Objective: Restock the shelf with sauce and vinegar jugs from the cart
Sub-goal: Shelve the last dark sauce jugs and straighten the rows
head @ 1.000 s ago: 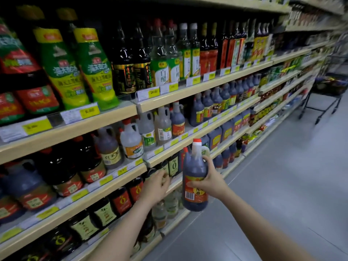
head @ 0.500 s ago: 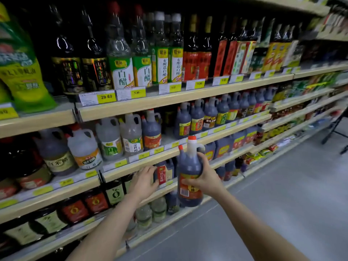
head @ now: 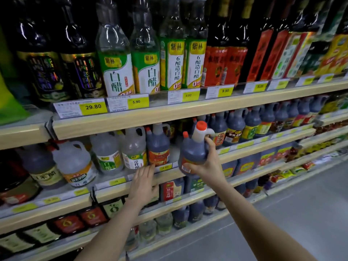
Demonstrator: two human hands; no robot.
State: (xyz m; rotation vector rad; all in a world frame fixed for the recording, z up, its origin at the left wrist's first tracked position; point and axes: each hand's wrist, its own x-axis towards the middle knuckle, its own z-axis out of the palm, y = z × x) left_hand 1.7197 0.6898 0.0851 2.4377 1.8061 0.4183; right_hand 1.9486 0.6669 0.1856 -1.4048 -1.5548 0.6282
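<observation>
Raised since the earlier frame, the dark jug point(head: 194, 153), gripped by the right hand point(head: 207, 164), hangs before the middle shelf point(head: 244, 153); left hand point(head: 144, 182), fingers straight, touches the shelf edge.

A single head-worn wide-angle view looks forward and slightly down along a store shelf point(head: 169, 112) that runs from lower left to upper right, its lines bowed by the lens. It sits close: the upper bottles point(head: 145, 59) fill the top of the frame, both forearms reach in from the bottom edge, and grey floor point(head: 301, 213) shows at lower right
</observation>
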